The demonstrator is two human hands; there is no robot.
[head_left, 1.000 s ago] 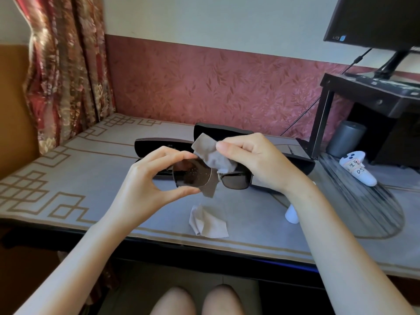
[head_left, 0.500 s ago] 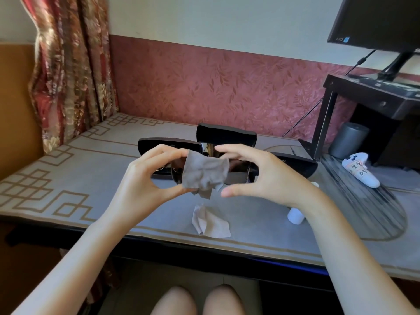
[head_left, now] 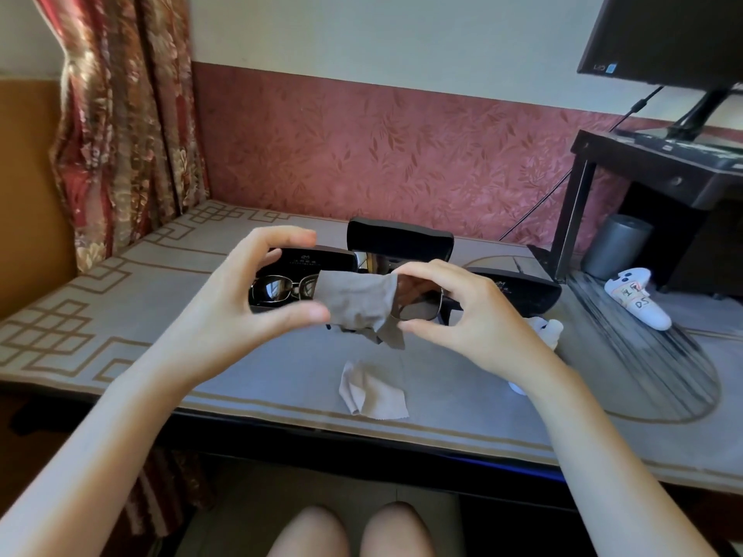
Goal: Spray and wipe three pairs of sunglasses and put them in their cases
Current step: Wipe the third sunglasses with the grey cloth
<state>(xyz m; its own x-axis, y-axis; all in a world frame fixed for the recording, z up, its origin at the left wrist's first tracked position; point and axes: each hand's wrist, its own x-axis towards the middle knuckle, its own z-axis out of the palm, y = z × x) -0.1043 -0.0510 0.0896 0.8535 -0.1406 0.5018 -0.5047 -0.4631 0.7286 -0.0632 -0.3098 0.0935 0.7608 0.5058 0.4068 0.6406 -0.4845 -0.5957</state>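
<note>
Since a second ago the cloth (head_left: pixel 358 301) has slid off the bridge and now covers the left lens of the sunglasses (head_left: pixel 418 302), which I see held up above the table (head_left: pixel 120 315), in front of three black cases (head_left: pixel 518 289). From my feed the left hand (head_left: pixel 241 307) is curled, its thumb pinning the cloth against that lens; the fingers behind are hidden. Right hand (head_left: pixel 466 315) pinches the bare right lens by its rim, forefinger on top, thumb beneath. A second pair (head_left: pixel 277 289) lies in the left case (head_left: pixel 321 257), and a spare cloth (head_left: pixel 374 391) lies on the table.
</note>
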